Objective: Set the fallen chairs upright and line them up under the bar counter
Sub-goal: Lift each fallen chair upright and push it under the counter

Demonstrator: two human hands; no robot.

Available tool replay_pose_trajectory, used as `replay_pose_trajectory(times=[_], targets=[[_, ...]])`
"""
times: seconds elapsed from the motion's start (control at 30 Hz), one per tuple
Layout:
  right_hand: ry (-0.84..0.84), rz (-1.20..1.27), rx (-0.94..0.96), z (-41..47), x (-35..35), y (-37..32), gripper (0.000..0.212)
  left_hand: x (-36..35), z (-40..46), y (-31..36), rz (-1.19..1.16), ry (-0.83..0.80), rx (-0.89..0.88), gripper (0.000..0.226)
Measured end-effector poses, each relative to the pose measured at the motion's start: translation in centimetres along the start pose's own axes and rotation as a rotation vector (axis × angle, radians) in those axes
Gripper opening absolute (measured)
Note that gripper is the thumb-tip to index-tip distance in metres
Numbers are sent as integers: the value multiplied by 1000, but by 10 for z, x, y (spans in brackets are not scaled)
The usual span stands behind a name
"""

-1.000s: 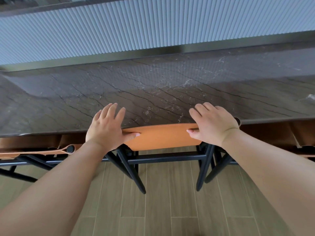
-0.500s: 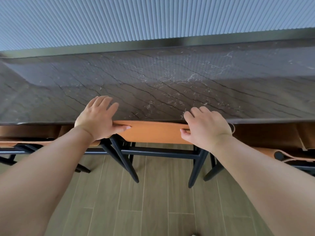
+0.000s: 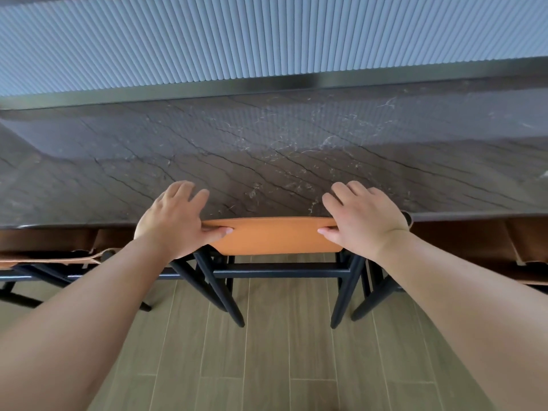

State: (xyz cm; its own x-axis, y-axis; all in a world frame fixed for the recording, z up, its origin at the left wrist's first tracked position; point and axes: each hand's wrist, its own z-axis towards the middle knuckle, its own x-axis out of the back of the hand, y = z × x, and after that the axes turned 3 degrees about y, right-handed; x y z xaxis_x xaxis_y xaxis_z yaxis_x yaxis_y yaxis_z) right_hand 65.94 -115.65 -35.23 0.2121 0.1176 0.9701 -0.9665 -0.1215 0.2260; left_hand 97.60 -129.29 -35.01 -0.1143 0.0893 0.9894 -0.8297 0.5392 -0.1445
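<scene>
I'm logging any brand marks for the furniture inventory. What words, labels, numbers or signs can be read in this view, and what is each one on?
None: no readable text shows anywhere.
Orange chair back, held by left hand and right hand: plain, no label.
Dark marble counter: only pale veining, no lettering.
Ribbed panel and wood-look floor: no marks.
Neighbouring chairs' brown seats: no visible tag.
</scene>
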Motion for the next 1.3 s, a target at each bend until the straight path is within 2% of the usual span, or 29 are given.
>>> replay_pose_trajectory(times=[0.27,0.67,0.9,1.3], targets=[[-73,40,-118,-16,-10,11,67,-16,-17,23,125,28,-129,83],[-97,59,-98,-14,-14,-20,63,-20,-13,-4,197,-31,-237,92],[-107,16,-92,-10,-16,-7,70,-20,-13,6,159,28,-174,93],[-103,49,-103,-25,-23,-10,59,-28,-25,20,146,-4,-172,96]])
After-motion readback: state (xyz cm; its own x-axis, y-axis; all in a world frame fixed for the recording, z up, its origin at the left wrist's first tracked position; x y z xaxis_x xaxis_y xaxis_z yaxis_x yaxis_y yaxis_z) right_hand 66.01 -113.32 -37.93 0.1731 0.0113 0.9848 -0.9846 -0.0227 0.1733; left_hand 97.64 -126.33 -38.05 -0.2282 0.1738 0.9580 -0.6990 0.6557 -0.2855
